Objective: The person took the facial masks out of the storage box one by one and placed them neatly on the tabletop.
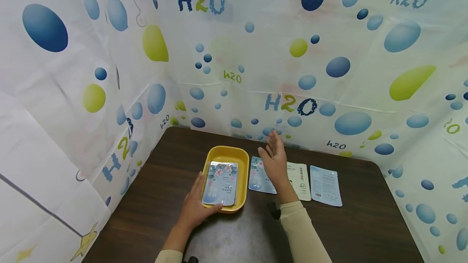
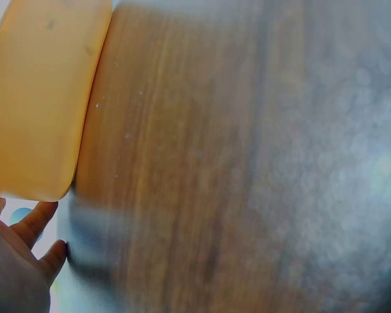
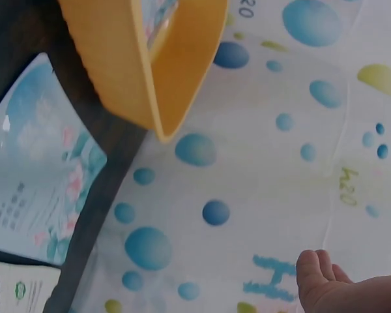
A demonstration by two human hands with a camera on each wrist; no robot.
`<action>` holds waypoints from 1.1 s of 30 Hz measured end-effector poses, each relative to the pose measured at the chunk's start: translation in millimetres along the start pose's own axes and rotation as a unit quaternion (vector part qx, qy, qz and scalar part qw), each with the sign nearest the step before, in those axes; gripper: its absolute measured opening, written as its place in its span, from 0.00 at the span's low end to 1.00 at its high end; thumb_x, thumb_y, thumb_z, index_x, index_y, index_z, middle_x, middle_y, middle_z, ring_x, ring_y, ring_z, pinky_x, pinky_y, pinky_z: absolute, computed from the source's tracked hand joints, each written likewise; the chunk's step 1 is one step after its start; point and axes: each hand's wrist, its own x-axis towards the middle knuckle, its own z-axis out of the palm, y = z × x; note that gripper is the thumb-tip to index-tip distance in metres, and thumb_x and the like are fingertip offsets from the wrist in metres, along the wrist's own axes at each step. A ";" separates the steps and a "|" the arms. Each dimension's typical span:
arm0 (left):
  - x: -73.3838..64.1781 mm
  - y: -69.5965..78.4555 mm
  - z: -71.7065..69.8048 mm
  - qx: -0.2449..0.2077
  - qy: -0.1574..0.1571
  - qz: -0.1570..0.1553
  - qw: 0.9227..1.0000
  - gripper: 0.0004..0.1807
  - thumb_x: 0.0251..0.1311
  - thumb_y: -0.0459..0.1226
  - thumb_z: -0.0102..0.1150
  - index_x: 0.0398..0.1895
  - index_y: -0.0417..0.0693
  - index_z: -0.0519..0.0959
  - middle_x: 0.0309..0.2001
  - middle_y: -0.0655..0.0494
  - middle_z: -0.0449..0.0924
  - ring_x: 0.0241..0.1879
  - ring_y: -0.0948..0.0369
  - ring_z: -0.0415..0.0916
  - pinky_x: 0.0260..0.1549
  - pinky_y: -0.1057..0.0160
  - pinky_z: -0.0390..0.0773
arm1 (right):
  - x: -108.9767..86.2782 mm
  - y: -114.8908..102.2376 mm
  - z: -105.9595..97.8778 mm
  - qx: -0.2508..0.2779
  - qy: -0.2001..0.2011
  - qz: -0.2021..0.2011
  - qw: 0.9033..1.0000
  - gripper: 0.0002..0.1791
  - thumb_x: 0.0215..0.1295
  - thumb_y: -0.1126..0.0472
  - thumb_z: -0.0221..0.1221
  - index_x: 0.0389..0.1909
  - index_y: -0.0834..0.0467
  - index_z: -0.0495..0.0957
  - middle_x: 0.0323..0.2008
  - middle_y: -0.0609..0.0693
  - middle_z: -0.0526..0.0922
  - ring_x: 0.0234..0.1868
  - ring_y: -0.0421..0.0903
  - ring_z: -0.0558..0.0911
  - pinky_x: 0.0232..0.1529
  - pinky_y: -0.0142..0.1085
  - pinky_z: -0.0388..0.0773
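Observation:
A yellow plastic basin (image 1: 243,177) stands on the table with a light-blue flowered sachet (image 1: 220,184) lying in it. My left hand (image 1: 195,204) rests against the basin's near left corner, thumb at the near rim and fingers along the left side. Those fingers look extended and spread in the left wrist view. Raised over the table right of the basin, my right hand (image 1: 275,159) has straight fingers and holds nothing. Beneath it lies another flowered sachet (image 1: 260,175), partly covered by the hand.
A cream panda-print sachet (image 1: 299,180) and a pale blue sachet (image 1: 325,186) lie in a row on the right. The dark brown table (image 1: 153,198) meets a white cloth (image 1: 241,44) with blue and green spots at its back and sides.

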 end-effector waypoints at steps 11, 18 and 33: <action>0.9 1.5 -1.1 0.002 -0.003 0.000 1.000 0.69 0.36 0.62 0.81 0.82 0.55 0.53 0.83 0.56 0.49 0.76 0.44 0.61 0.66 0.33 0.66 | -5.8 1.6 27.2 0.041 -0.039 0.011 0.998 0.44 0.74 0.64 0.57 0.83 0.52 0.44 0.81 0.54 0.54 0.80 0.57 0.60 0.78 0.53 0.57; 1.1 1.0 -1.2 0.002 -0.001 0.006 1.000 0.68 0.37 0.60 0.81 0.82 0.55 0.53 0.83 0.55 0.49 0.76 0.43 0.61 0.66 0.33 0.66 | -11.8 6.7 43.9 0.061 -0.048 0.029 0.997 0.44 0.74 0.64 0.57 0.83 0.52 0.44 0.82 0.54 0.53 0.80 0.56 0.59 0.79 0.52 0.54; 0.6 -0.5 -0.2 0.007 -0.002 0.008 1.000 0.68 0.37 0.61 0.81 0.82 0.54 0.53 0.83 0.55 0.49 0.76 0.43 0.61 0.66 0.34 0.66 | -29.3 40.0 73.3 0.082 -0.051 0.089 0.991 0.43 0.72 0.63 0.59 0.81 0.46 0.48 0.82 0.54 0.50 0.81 0.57 0.56 0.80 0.52 0.51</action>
